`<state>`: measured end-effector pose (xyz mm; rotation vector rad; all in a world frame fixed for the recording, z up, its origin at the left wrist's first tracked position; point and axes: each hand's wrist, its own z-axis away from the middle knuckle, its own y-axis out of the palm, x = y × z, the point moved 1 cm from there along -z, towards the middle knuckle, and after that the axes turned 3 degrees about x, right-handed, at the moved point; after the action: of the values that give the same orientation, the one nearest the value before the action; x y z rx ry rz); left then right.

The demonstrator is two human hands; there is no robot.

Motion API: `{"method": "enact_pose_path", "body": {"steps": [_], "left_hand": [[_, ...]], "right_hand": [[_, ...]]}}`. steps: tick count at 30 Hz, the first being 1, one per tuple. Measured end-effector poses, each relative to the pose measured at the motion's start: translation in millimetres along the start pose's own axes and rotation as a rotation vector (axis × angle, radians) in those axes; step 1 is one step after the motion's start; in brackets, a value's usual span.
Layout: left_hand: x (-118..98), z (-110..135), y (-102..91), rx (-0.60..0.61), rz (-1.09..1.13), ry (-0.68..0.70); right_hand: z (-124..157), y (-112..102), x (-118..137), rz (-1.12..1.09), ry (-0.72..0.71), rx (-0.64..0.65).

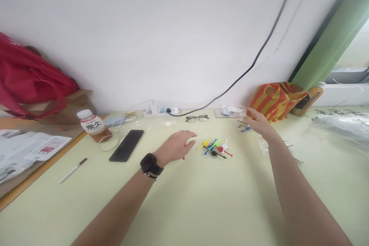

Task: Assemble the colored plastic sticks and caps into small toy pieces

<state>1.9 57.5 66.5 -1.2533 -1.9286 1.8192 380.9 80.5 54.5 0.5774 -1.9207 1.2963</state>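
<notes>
In the head view, the left hand [173, 148] is held over the table [201, 207], palm downward, its fingers loosely bent and the thumb standing a little apart from the index finger; a red piece [183, 158] shows just below the hand, and I cannot tell whether the fingers grip it or it lies beneath them. To the right of those fingertips, near but not touching, sits a loose pile of arrow-shaped pieces [214, 154] in yellow, blue, green, red, white and black. The right hand [260, 124] reaches forward past the pile, thumb and fingers slightly curled; blur keeps me from telling how far they are parted or whether they have hold of anything. Just below its fingertips lies a smaller coloured cluster [244, 127], with a clear packet [232, 110] beyond to their left and a striped bag [272, 98] beyond to their right. Ahead of the left fingers are folded-open glasses [197, 118] and, farther off toward the wall, a power strip [161, 111]. Left of the left fingers lie a dark phone [127, 146], then a bottle [95, 127] standing upright, and a pen [72, 170] nearer the person.
</notes>
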Motion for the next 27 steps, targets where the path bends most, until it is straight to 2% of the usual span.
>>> {"method": "enact_pose_path", "body": {"steps": [2,3,7,10,12,15,18,23,27], "left_hand": [[-2,-15,10.2,0.027,0.07,-0.057],[-3,-21,17.2,0.028,0.105,-0.078],[-13,-38,47.4,0.011,0.162,-0.063],[-17,-42,62.1,0.009,0.194,-0.041],[-12,-42,65.0,0.01,0.238,-0.07],[4,-40,59.1,-0.02,0.347,-0.179],[21,-36,43.8,-0.108,0.463,-0.241],[37,-28,17.3,-0.171,0.721,-0.28],[47,-25,9.4,-0.239,0.749,-0.292]], "right_hand": [[2,5,16,0.069,-0.058,0.087],[4,10,25,0.072,-0.098,0.173],[18,36,63,0.122,-0.244,0.466],[28,59,75,0.193,-0.3,0.658],[33,71,76,0.241,-0.301,0.71],[40,83,74,0.289,-0.269,0.699],[47,91,77,0.314,-0.275,0.704],[58,103,87,0.334,-0.353,0.844],[63,100,94,0.322,-0.341,0.986]]}}
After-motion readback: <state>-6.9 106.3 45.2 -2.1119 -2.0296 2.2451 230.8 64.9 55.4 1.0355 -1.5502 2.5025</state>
